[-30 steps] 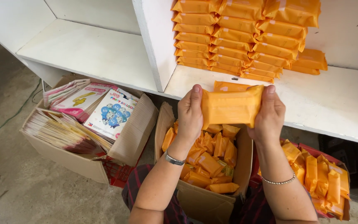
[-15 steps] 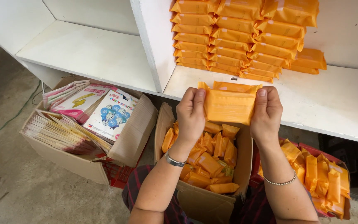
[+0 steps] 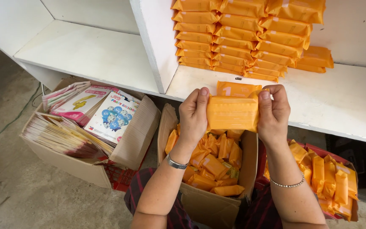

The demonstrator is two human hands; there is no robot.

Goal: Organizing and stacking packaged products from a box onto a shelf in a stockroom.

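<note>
Orange packet stack (image 3: 232, 111) pinched between left hand (image 3: 192, 115) and right hand (image 3: 273, 112); each grip clenched on one end.

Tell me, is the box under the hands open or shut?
Open. The cardboard box has its flaps standing up, and loose orange packets show inside it.

1. Bright, even daylight fills the view; the white shelf (image 3: 98, 55) is the lightest area and close to washed out along its top surface.
2. Shadows are soft: a faint one lies under the shelf's front edge and darkens the inside of the cardboard box (image 3: 208, 203).
3. The orange packets (image 3: 232, 112) show mild sheen, no hard glare.
4. Focus is sharp in the centre; straight edges bend slightly towards the corners, and the lower right corner falls dim.
</note>
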